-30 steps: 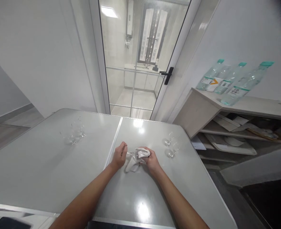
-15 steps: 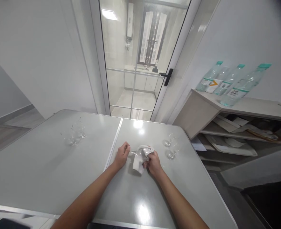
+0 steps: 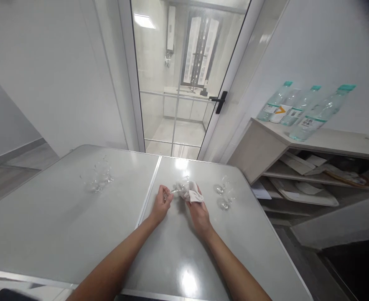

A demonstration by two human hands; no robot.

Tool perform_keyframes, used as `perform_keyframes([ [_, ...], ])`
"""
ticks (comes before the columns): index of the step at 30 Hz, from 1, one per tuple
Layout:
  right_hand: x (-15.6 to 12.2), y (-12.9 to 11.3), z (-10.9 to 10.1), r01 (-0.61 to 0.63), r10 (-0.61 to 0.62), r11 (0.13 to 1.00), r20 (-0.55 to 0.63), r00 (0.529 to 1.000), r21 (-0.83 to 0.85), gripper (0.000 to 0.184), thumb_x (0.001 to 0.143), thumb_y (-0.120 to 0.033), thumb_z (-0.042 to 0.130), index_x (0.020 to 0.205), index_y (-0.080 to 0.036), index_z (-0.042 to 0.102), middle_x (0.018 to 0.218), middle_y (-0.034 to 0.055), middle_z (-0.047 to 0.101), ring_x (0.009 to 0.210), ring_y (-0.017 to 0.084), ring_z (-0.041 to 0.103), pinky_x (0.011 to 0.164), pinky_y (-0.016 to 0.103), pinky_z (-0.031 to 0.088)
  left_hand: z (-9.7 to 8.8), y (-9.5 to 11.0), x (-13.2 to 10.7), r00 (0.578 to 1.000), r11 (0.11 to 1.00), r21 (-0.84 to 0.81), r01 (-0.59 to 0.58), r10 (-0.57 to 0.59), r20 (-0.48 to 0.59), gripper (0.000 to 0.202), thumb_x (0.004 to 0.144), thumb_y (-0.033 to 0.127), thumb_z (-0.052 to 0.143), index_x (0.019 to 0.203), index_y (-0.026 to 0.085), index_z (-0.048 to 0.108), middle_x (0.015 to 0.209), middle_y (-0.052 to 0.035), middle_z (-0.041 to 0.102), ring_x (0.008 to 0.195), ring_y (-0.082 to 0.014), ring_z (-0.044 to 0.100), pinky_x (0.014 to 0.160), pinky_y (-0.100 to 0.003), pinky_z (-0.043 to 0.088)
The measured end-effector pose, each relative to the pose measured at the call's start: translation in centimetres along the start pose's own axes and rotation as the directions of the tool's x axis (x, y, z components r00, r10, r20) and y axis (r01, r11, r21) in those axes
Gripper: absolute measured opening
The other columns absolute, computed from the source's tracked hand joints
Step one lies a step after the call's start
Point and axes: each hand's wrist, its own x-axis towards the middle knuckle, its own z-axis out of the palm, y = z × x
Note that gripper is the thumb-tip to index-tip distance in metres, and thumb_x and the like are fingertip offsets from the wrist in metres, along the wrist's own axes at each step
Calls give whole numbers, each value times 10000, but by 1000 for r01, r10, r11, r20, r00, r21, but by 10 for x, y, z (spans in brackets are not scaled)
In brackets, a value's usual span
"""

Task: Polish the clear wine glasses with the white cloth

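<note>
Tilted on its side above the table is a clear stemmed glass [image 3: 181,188], its bowl pointing right. My left hand [image 3: 162,202] is closed around the foot end of the stem. A white cloth [image 3: 194,194] is in my right hand [image 3: 199,214], which presses it against the outside of the bowl. Part of the bowl and my right fingertips are hidden by the cloth. Two more clear glasses stand right of my hands, the farther glass [image 3: 221,188] and the nearer glass [image 3: 225,202]. Several clear glasses [image 3: 99,179] are grouped on the left half of the table.
The grey table [image 3: 77,234] has a pale seam across it. A glass door [image 3: 159,117] with a black handle [image 3: 221,101] lies beyond its far edge. At the right, a shelf unit [image 3: 265,146] carries several plastic bottles [image 3: 316,113] on top and papers inside.
The cloth has shifted from draping over the glass and hanging toward me to being bunched at the bowl's right side. My right hand has turned beneath it; the glass has tilted slightly.
</note>
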Motion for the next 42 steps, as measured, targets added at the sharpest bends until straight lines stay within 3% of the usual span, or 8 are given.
perform_keyframes([
  [7,6,-2,-1,-90,91,989,-10,996,116,328,876,-518,784,1072,-256,757,1167,54,768,1089,257,702,1053,477,523,3,6,-9,903,955,231,-187,75,423,227,985,385,594,1072,222,463,1005,-19,495,777,-142,493,678,-269,466],
  [13,3,0,-1,-115,116,993,-13,993,30,321,781,-486,877,957,-248,752,951,27,775,891,220,707,861,371,568,2,17,-14,796,843,409,-349,37,604,106,1006,280,523,1094,222,508,1068,-66,587,902,-218,562,821,-360,478],
  [18,7,3,-11,-67,68,997,12,998,-43,372,790,-466,864,1064,-253,728,984,41,771,882,232,699,810,362,559,-1,15,-16,798,890,272,-366,149,584,77,995,296,561,1027,230,587,971,-51,612,840,-213,574,779,-337,473],
  [21,11,7,-19,-63,61,989,-20,998,-134,378,800,-486,847,1059,-238,727,1003,49,771,883,233,699,810,356,556,-4,10,-11,869,932,76,-355,299,393,212,934,326,670,1092,229,568,1108,-82,598,923,-215,580,819,-344,486],
  [24,9,11,-21,-135,136,962,-12,991,-236,362,765,-479,868,991,-226,742,957,49,770,855,234,691,775,337,554,-5,7,-4,943,961,-125,-249,269,195,440,925,359,703,1288,252,479,1315,-126,567,1090,-234,595,897,-364,482],
  [28,1,14,-15,-211,267,935,173,948,-287,336,747,-446,882,976,-232,762,912,47,765,871,245,684,783,337,546,-6,12,0,931,934,-354,38,95,352,673,891,471,763,1444,232,464,1428,-196,593,1266,-308,599,1055,-453,456],
  [35,1,17,-22,-288,347,911,172,922,-295,426,870,-607,735,1006,-204,760,886,46,744,803,209,646,731,297,504,-6,22,-2,919,889,-440,125,64,390,603,828,465,840,1323,210,607,1347,-188,660,1312,-328,584,1075,-450,459],
  [42,0,7,-12,89,134,790,313,940,-606,259,914,-456,717,989,-209,727,862,17,711,786,199,574,777,291,464,-5,16,0,950,892,-445,82,66,307,605,811,438,861,1311,215,604,1311,-170,652,1244,-296,605,998,-389,498],
])
